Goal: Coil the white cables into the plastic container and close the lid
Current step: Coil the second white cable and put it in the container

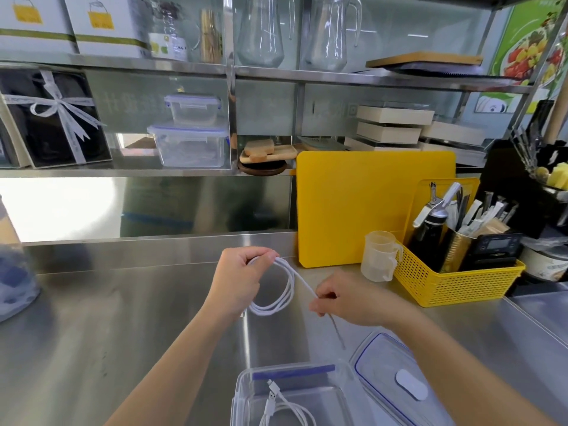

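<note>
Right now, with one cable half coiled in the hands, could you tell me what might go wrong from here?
1. The left hand pinches the coil only at its top, so the loops could spring open when it is moved.
2. The loose tail below the right hand may snag on the container rim.
3. A cable already lies in the container; the new coil could tangle with it, or ride up and hinder the lid.

Two white cables show, one looped in the air (pixel 276 290) and one in the open container (pixel 285 407), along with three clear plastic containers (two stacked on the shelf (pixel 190 133), one open on the counter (pixel 242 392)), two glass pitchers (pixel 295 29), and two yellow cutting boards (pixel 362 204).
</note>
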A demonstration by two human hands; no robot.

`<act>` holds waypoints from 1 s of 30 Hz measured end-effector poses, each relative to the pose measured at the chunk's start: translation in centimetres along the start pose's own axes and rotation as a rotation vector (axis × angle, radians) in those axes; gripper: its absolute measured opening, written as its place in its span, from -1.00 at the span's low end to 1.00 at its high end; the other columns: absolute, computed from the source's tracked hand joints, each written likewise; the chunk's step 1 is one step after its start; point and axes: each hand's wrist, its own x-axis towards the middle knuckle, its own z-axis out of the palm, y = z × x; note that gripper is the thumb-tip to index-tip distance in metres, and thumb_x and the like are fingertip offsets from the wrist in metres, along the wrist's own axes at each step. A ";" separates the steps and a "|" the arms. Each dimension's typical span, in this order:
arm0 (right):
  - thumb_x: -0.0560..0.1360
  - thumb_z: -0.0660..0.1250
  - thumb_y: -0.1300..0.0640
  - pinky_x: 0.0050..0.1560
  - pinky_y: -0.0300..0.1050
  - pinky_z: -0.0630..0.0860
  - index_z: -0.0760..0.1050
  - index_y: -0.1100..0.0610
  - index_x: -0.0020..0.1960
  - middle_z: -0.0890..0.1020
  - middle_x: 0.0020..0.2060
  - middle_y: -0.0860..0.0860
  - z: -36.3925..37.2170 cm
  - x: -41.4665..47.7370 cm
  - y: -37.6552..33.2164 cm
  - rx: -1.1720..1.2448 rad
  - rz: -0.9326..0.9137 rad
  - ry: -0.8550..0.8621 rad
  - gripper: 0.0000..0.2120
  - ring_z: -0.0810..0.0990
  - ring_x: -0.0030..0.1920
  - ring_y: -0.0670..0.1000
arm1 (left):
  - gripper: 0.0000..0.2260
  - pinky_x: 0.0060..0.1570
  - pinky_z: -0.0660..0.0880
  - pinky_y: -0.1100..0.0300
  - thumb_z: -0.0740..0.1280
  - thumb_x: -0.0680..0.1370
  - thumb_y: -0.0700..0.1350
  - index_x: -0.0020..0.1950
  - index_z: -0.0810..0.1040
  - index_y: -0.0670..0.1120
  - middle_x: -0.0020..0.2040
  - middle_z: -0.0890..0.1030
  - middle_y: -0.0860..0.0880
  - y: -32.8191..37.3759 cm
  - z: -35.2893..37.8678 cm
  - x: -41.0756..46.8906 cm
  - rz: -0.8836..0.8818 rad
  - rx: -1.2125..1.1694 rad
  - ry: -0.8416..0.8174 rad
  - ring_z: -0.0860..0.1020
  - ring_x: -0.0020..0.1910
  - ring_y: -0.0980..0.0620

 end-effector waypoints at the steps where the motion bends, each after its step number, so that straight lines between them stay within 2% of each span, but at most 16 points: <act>1: 0.52 0.27 0.06 -0.42 -0.29 0.27 0.52 0.08 -0.31 0.44 -0.48 -0.04 -0.1 -0.1 -0.2 0.062 0.016 -0.019 -0.75 0.35 -0.47 -0.13 | -0.84 -0.62 0.19 0.40 0.27 0.55 -0.23 -0.16 0.63 -0.18 -0.67 0.39 0.15 -0.1 0.1 0.0 0.009 0.015 0.011 0.27 -0.69 0.16; 3: 0.51 0.28 0.15 -0.52 -0.31 0.34 0.51 0.11 -0.32 0.47 -0.53 -0.03 -0.2 -0.4 -0.4 0.395 0.003 0.016 -0.77 0.40 -0.54 -0.12 | -0.83 -0.64 0.15 0.36 0.27 0.55 -0.24 -0.15 0.63 -0.22 -0.67 0.32 0.14 -0.4 -0.1 0.3 -0.033 -0.067 0.031 0.19 -0.68 0.17; 6: 0.50 0.25 0.30 -0.56 -0.28 0.47 0.52 0.28 -0.27 0.55 -0.54 0.06 -0.8 -0.6 -0.7 0.872 -0.075 0.186 -0.81 0.56 -0.54 -0.04 | -0.81 -0.63 0.12 0.39 0.27 0.54 -0.27 -0.22 0.63 -0.18 -0.64 0.28 0.13 -0.6 -0.2 0.5 -0.105 -0.169 0.026 0.14 -0.65 0.18; 9: 0.48 0.24 0.34 -0.47 -0.26 0.57 0.49 0.36 -0.24 0.61 -0.49 0.12 -0.9 -0.2 -1.5 1.053 -0.131 0.282 -0.85 0.63 -0.48 -0.01 | -0.84 -0.65 0.13 0.38 0.27 0.54 -0.28 -0.19 0.62 -0.24 -0.62 0.26 0.10 -0.4 0.5 -0.1 -0.143 -0.239 -0.010 0.15 -0.65 0.18; 12: 0.48 0.27 0.34 -0.45 -0.25 0.59 0.51 0.36 -0.22 0.63 -0.49 0.08 -0.7 0.4 -1.5 1.034 -0.125 0.355 -0.87 0.65 -0.44 0.00 | -0.85 -0.65 0.12 0.36 0.26 0.54 -0.28 -0.17 0.59 -0.28 -0.58 0.25 0.07 -0.3 0.7 -0.2 -0.182 -0.327 -0.030 0.15 -0.62 0.17; 14: 0.47 0.29 0.33 -0.49 -0.24 0.56 0.54 0.30 -0.23 0.61 -0.50 0.05 -0.2 0.5 -1.2 0.918 -0.104 0.382 -0.88 0.62 -0.46 0.00 | -0.82 -0.66 0.13 0.38 0.25 0.55 -0.29 -0.23 0.57 -0.25 -0.57 0.26 0.06 -0.3 0.3 -0.1 -0.206 -0.404 -0.045 0.15 -0.62 0.17; 16: 0.45 0.35 0.29 -0.52 -0.23 0.46 0.54 0.26 -0.23 0.54 -0.54 0.01 0.7 0.6 -0.9 0.731 -0.073 0.417 -0.91 0.50 -0.52 -0.02 | -0.78 -0.67 0.15 0.39 0.23 0.56 -0.28 -0.27 0.56 -0.23 -0.56 0.26 0.05 -0.3 0.0 -0.1 -0.227 -0.449 -0.061 0.16 -0.63 0.18; 18: 0.40 0.42 0.22 -0.46 -0.24 0.35 0.48 0.19 -0.24 0.45 -0.50 -0.03 1.9 0.9 -0.7 0.533 -0.028 0.465 -0.88 0.37 -0.48 -0.06 | -0.78 -0.69 0.16 0.38 0.22 0.56 -0.27 -0.25 0.55 -0.23 -0.57 0.28 0.05 -0.3 0.2 -0.3 -0.245 -0.471 -0.076 0.17 -0.64 0.19; 20: 0.37 0.45 0.21 -0.38 -0.22 0.33 0.35 0.08 -0.22 0.42 -0.41 0.00 3.1 1.2 -0.7 0.449 -0.009 0.470 -0.75 0.35 -0.41 -0.05 | -0.80 -0.68 0.14 0.38 0.22 0.56 -0.27 -0.24 0.53 -0.23 -0.56 0.28 0.04 -0.3 0.6 -0.5 -0.266 -0.509 -0.094 0.17 -0.63 0.18; 23: 0.37 0.35 0.34 -0.17 -0.13 0.46 0.31 0.00 -0.10 0.55 -0.17 0.19 4.2 1.6 -0.6 0.700 -0.041 0.457 -0.68 0.52 -0.20 0.04 | -0.80 -0.66 0.10 0.39 0.21 0.56 -0.27 -0.24 0.53 -0.21 -0.55 0.27 0.03 0.1 1.4 -0.8 -0.291 -0.572 -0.131 0.16 -0.62 0.18; 24: 0.36 0.32 0.34 -0.10 -0.11 0.49 0.34 0.00 -0.04 0.59 -0.15 0.19 4.4 1.6 -0.6 0.821 -0.057 0.431 -0.68 0.56 -0.13 0.07 | -0.79 -0.66 0.10 0.39 0.21 0.56 -0.27 -0.24 0.54 -0.21 -0.54 0.28 0.03 0.2 1.6 -0.9 -0.293 -0.584 -0.143 0.16 -0.62 0.18; 25: 0.32 0.29 0.31 -0.10 -0.10 0.51 0.37 0.01 -0.01 0.62 -0.21 0.15 4.5 1.6 -0.5 0.922 -0.077 0.386 -0.68 0.58 -0.15 0.08 | -0.78 -0.66 0.10 0.39 0.20 0.56 -0.27 -0.25 0.55 -0.20 -0.54 0.28 0.02 0.3 1.7 -0.9 -0.294 -0.587 -0.150 0.16 -0.62 0.18; 26: 0.28 0.27 0.27 -0.18 -0.13 0.51 0.41 0.04 -0.02 0.62 -0.33 0.08 4.7 1.6 -0.4 0.990 -0.097 0.338 -0.70 0.57 -0.25 0.05 | -0.78 -0.66 0.11 0.39 0.20 0.57 -0.26 -0.24 0.55 -0.20 -0.54 0.28 0.02 0.4 1.8 -0.9 -0.294 -0.586 -0.152 0.16 -0.62 0.18; 28: 0.29 0.27 0.19 -0.42 -0.26 0.37 0.45 0.09 -0.08 0.49 -0.53 -0.09 4.9 1.2 -0.4 1.019 -0.109 0.298 -0.80 0.41 -0.46 -0.08 | -0.80 -0.67 0.10 0.39 0.20 0.56 -0.27 -0.23 0.51 -0.21 -0.54 0.28 0.03 0.5 1.5 -0.7 -0.291 -0.584 -0.139 0.16 -0.62 0.18; 30: 0.33 0.31 0.10 -0.53 -0.34 0.25 0.46 0.11 -0.12 0.41 -0.58 -0.14 4.8 0.7 -0.2 0.976 -0.112 0.291 -0.85 0.29 -0.54 -0.15 | -0.81 -0.68 0.11 0.39 0.20 0.56 -0.27 -0.24 0.49 -0.21 -0.55 0.28 0.04 0.5 0.9 -0.4 -0.284 -0.563 -0.111 0.16 -0.63 0.18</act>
